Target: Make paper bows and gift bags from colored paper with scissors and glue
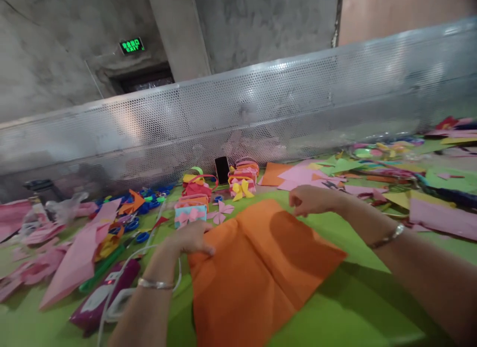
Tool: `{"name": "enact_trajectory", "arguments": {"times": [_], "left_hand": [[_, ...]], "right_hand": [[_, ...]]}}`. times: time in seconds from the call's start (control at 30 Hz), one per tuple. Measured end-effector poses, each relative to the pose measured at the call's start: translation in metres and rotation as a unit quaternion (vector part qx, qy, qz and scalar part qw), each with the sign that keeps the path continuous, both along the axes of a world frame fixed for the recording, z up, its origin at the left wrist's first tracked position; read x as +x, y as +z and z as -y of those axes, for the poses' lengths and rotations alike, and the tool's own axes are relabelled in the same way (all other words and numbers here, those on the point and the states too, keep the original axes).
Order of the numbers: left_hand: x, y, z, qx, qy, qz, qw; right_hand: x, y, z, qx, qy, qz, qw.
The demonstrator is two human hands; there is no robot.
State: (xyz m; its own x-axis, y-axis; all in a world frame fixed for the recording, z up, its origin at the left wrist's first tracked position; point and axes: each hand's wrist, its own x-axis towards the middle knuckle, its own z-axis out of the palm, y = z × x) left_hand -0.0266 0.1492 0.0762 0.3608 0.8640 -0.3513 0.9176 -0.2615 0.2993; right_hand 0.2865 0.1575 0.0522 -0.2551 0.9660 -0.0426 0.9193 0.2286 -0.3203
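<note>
Head view: creased orange paper sheet (pixel 257 277) near centre, over green table (pixel 335 322).
Left hand (pixel 194 238): pinching the sheet's left edge, thumb on top.
Right hand (pixel 313 200): fingers curled beside its far right edge; cannot tell whether gripping.
Smartphone (pixel 222 170): far centre.

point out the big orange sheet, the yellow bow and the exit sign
Big orange sheet (pixel 257 271): head view, just left of its crease
Yellow bow (pixel 242 189): head view, its middle
Exit sign (pixel 131 45): head view, amid its green lettering
</note>
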Motion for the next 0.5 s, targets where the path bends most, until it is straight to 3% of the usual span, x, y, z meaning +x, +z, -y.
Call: {"name": "enact_trajectory", "arguments": {"times": [0.1,0.17,0.23,0.33,0.5], "left_hand": [[0.008,-0.004,0.001,0.030,-0.023,-0.014,0.999],[0.013,-0.006,0.001,0.046,-0.035,-0.018,0.998],[0.016,-0.009,0.002,0.047,-0.048,-0.009,0.998],[0.019,-0.014,0.001,0.048,-0.074,0.013,0.996],[0.020,-0.016,0.001,0.051,-0.091,0.010,0.994]], "right_hand": [[-0.026,-0.006,0.008,0.142,-0.014,-0.003,0.990],[-0.039,-0.013,0.009,0.221,0.055,-0.020,0.974],[-0.045,-0.020,0.007,0.247,0.141,-0.038,0.958],[-0.042,-0.027,0.000,0.195,0.180,-0.062,0.962],[-0.033,-0.019,0.000,0.041,0.140,-0.018,0.989]]}}
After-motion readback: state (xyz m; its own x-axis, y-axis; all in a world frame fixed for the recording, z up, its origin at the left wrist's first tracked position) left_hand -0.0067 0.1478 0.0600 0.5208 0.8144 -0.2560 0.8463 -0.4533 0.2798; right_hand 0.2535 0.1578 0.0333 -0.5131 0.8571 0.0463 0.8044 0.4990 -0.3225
